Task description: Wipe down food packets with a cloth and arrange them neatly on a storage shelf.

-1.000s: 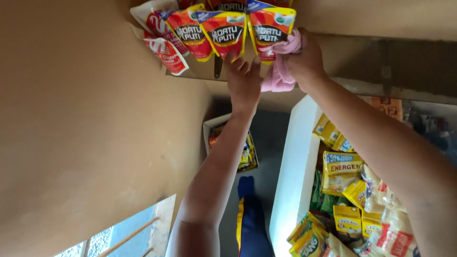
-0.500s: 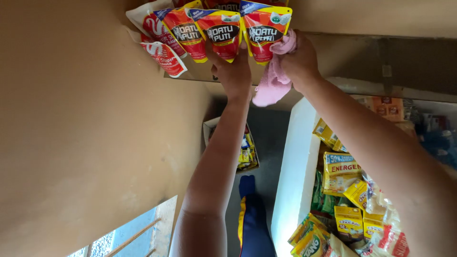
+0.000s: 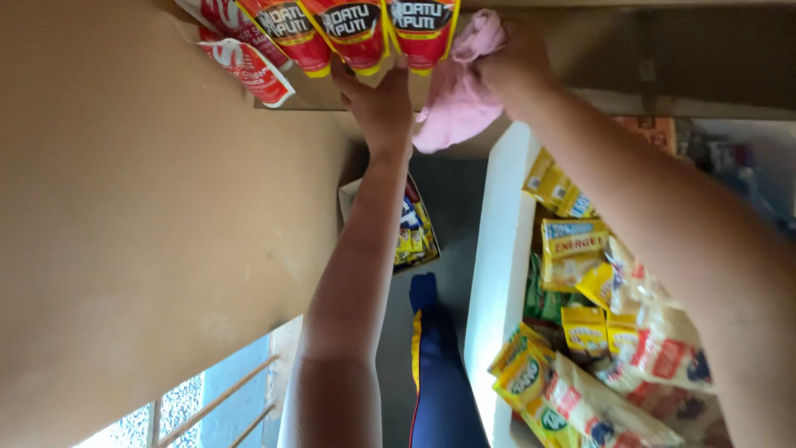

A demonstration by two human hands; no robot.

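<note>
Several red and yellow sauce pouches (image 3: 356,29) hang in a row along the top, against a brown cardboard box (image 3: 319,91). My left hand (image 3: 377,104) reaches up and touches the lower edges of the pouches with spread fingers. My right hand (image 3: 514,66) grips a pink cloth (image 3: 460,99) right beside the rightmost pouch. The cloth droops below that hand. The pouch tops are cut off by the frame edge.
A large brown cardboard surface (image 3: 141,207) fills the left side. A white shelf edge (image 3: 497,265) on the right holds many yellow and green snack packets (image 3: 580,332). A small box of sachets (image 3: 410,232) sits behind my left arm. A blue-clothed leg (image 3: 439,373) shows below.
The view has shifted so pouches and hands sit higher in frame. My right hand with the pink cloth stays beside the rightmost pouch; my left hand stays under the pouches.
</note>
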